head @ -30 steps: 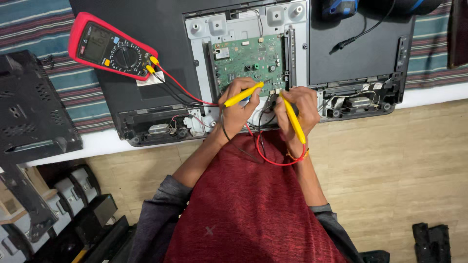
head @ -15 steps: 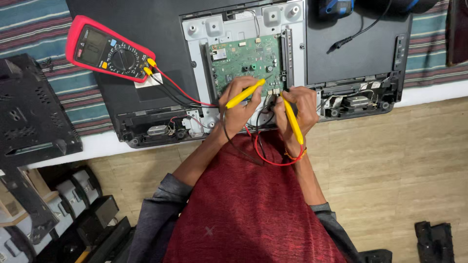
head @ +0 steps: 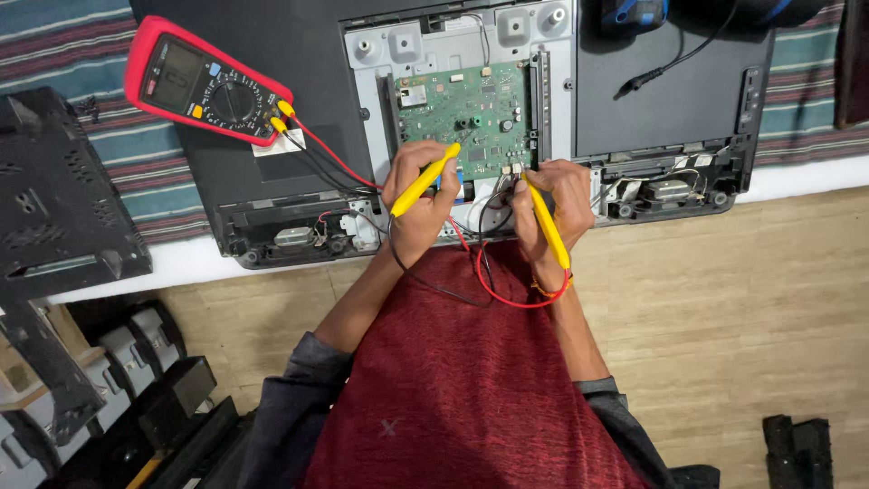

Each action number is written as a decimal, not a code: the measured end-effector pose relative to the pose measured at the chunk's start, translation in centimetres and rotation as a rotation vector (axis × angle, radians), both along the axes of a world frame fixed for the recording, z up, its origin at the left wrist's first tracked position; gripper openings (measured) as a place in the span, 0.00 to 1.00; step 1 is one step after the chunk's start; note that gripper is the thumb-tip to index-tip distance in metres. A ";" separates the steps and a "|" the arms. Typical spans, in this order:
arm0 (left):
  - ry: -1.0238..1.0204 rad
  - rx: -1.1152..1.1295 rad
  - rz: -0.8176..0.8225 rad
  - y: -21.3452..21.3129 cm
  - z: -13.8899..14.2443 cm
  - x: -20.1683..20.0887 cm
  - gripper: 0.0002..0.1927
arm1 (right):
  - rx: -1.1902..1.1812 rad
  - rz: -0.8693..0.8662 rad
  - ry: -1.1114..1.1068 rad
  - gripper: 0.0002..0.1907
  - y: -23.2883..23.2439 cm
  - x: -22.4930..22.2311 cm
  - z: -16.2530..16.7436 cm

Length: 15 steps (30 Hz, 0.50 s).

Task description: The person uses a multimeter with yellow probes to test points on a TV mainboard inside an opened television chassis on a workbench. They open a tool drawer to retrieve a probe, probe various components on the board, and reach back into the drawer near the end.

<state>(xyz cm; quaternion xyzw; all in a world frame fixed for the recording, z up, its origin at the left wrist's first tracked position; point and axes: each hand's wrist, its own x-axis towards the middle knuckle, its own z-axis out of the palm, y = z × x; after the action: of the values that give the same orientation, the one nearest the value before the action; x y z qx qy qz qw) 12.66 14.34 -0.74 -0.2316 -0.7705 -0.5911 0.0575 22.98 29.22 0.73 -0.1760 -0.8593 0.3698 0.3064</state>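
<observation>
A green circuit board (head: 466, 113) sits in the grey metal frame of an opened black monitor back (head: 652, 100). My left hand (head: 418, 195) grips a yellow test probe (head: 425, 178) with its tip at the board's lower edge. My right hand (head: 552, 199) grips a second yellow probe (head: 548, 226), its tip touching near the board's bottom right corner. Red and black leads (head: 507, 294) loop from the probes past my red shirt to a red multimeter (head: 204, 86) lying on the monitor's left side.
A black plastic cover (head: 59, 190) lies at the left on a striped cloth (head: 118, 154). Several dark parts are stacked on the floor at the lower left (head: 109, 389). A black cable plug (head: 634, 84) rests on the monitor. Wooden floor (head: 742, 317) spreads to the right.
The view has shifted slightly. Both hands stay on the probes at the board's lower edge with almost no movement.
</observation>
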 end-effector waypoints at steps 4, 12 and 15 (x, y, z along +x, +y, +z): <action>0.009 -0.010 0.012 -0.5 0.6 -0.1 0.09 | 0.006 0.009 0.002 0.06 0.1 0.0 -0.1; -0.043 -0.021 0.004 -0.9 1.0 -0.1 0.09 | 0.024 -0.006 -0.011 0.05 0.1 0.0 -0.3; -0.092 0.007 -0.003 -1.1 0.7 -0.1 0.09 | -0.001 -0.008 0.001 0.05 0.0 0.0 -0.3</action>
<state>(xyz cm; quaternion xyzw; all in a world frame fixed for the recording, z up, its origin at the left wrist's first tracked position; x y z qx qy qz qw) 12.53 13.23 -0.01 -0.2053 -0.7697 -0.6041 0.0222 22.97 29.24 0.45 -0.1793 -0.8583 0.3689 0.3084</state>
